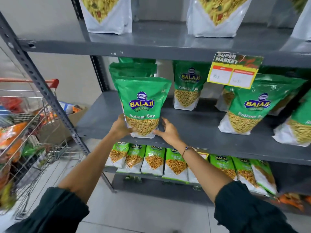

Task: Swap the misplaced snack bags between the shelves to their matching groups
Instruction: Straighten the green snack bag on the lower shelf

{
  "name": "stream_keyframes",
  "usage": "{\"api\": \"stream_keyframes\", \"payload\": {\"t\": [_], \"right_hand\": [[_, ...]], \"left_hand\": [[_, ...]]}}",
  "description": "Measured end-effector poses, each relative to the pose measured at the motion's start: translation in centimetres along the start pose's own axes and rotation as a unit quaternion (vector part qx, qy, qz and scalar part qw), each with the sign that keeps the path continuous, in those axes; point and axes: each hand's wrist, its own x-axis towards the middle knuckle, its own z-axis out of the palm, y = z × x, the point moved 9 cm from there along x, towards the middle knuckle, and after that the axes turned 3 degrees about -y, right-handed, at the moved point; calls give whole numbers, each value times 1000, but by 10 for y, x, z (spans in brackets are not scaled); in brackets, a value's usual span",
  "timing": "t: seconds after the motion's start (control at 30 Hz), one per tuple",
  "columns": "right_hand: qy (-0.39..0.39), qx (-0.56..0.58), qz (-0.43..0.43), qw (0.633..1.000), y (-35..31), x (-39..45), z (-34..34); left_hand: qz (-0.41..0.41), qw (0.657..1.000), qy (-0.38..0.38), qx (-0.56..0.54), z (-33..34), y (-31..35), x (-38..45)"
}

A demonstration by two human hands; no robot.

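Observation:
A green Ratlami Sev bag (143, 105) stands upright at the front left of the grey middle shelf (193, 130), ahead of more green bags. My left hand (120, 126) grips its lower left corner. My right hand (166, 130) is at its lower right corner with fingers spread, the fingertips touching or nearly touching the bag. Other Ratlami Sev bags (247, 108) stand further right on the same shelf. The lower shelf holds a row of lighter green bags (154, 158). White bags with a yellow mix (107, 14) stand on the top shelf.
A wire shopping cart (25, 132) with a red handle, full of packets, stands at the left beside the rack's slanted upright. A cardboard box (74, 113) sits behind it. A yellow price tag (234, 69) hangs from the upper shelf edge. Orange packets (292, 200) lie at the bottom right.

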Motion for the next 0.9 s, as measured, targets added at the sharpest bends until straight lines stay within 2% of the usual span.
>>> {"api": "stream_keyframes", "payload": {"t": [0.07,0.23,0.5,0.67,0.9], "right_hand": [[22,45,-21,999,-9,4,1],[93,128,-43,986,-8,-6,-27],[157,150,-44,975,38,-9,-135],[203,136,-9,970,69,-3,-174],[209,108,-12,972,85,15,-184]], "left_hand": [[19,1000,17,16,-2,-4,5],[51,994,71,-66,3,7,-4],[96,986,-26,-135,81,86,10],[99,985,-48,-133,119,108,48],[96,987,-28,-122,136,118,63]]}}
